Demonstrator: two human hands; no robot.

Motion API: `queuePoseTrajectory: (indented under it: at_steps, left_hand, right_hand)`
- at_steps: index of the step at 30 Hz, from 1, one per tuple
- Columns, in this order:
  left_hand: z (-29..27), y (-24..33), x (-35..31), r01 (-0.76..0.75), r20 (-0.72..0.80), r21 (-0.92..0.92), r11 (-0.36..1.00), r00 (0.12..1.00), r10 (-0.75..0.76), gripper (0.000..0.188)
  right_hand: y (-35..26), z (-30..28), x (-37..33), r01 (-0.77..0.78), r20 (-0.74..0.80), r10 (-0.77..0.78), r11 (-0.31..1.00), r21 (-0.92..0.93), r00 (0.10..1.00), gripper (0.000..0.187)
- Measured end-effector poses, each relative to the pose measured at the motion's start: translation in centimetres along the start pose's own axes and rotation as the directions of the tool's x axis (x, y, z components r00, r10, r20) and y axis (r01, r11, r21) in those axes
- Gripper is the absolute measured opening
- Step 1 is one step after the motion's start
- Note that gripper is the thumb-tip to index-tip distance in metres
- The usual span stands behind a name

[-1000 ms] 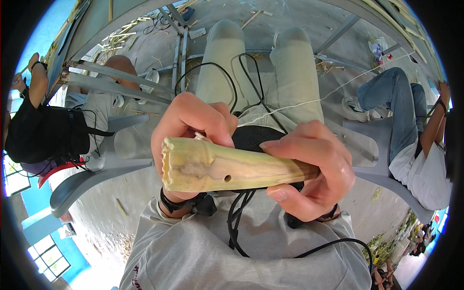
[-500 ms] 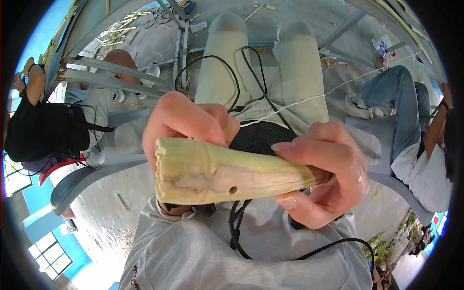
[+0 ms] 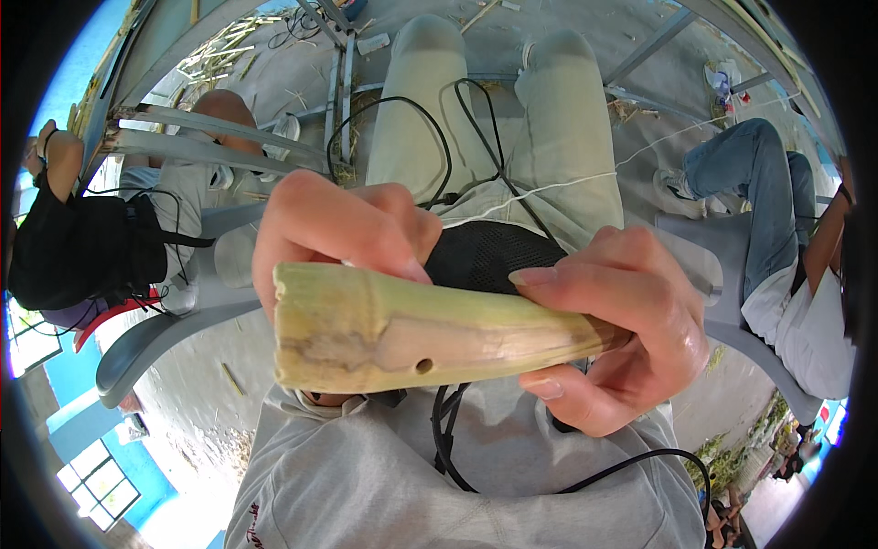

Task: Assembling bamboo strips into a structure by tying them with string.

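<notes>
Main risk, I'd say: the stalk (image 3: 457,320) rolls or slips, because my right hand (image 3: 626,339) has just its narrow end, one digit on the upper edge, one on the lower, and the surface looks smooth. Wide end could drop if my left hand (image 3: 338,224) loosens; that one is curled behind it, holding, most fingertips hidden, so can't tell how firmly. Wall might split from the hole (image 3: 423,366) if I squeeze or twist hard. White cord (image 3: 585,179) across my pants (image 3: 567,137) could snag if the stalk dips that way. Position: stalk lies crosswise between my hands, carried by them alone as far as I can see. Wide end to the left, in front of my left fingers; narrow end runs into my right hand's curl, its tip hidden. Hole faces me, near the lower edge.
</notes>
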State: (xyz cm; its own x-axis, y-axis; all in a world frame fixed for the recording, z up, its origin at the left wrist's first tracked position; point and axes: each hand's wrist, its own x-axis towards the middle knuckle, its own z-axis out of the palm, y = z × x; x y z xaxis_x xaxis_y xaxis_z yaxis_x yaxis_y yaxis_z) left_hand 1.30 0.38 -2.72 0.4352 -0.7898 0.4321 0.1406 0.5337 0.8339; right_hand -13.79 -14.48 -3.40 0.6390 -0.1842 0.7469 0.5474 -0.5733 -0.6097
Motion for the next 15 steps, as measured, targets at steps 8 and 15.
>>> queuePoseTrajectory:
  at_steps: [8, 15]
  left_hand:
    - [-0.3, -1.3, -0.2, -0.308, -0.003, 0.08, 0.948, 0.951, 0.309, 0.032]
    - [0.2, -0.6, -0.6, 0.005, -0.113, 0.126, 0.992, 0.994, 0.009, 0.036]
  right_hand:
    - [0.0, 0.0, -0.1, 0.008, -0.014, -0.008, 1.0, -0.001, 1.0, 0.048]
    - [-0.1, 0.3, -0.4, -0.005, -0.042, 0.007, 0.999, 0.044, 0.999, 0.05]
